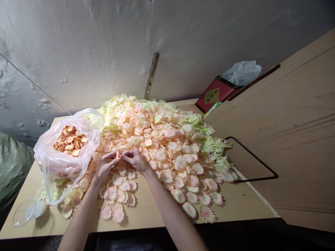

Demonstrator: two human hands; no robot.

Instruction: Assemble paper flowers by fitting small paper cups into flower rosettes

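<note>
Between the fingertips of both hands is a small artificial flower piece (pixel 118 155), cream with red edges. My left hand (pixel 106 164) pinches it from the left, and my right hand (pixel 135 160) pinches it from the right. Both hands hover over the near side of a broad heap of artificial flower petals (pixel 162 136), scalloped discs in pale pink, peach and yellow-green. To the left, a translucent plastic bag (pixel 49 157) gapes open, with many darker red-and-yellow flower pieces (pixel 70 141) inside. Fingers partly cover the held piece.
A clear plastic cup or jar (pixel 24 213) lies near the table's (pixel 149 216) front left corner. A red box (pixel 216 94) topped with a plastic bag stands at the back right. A cardboard panel (pixel 300 139) rises on the right, and a green sack (pixel 13 167) sits at left.
</note>
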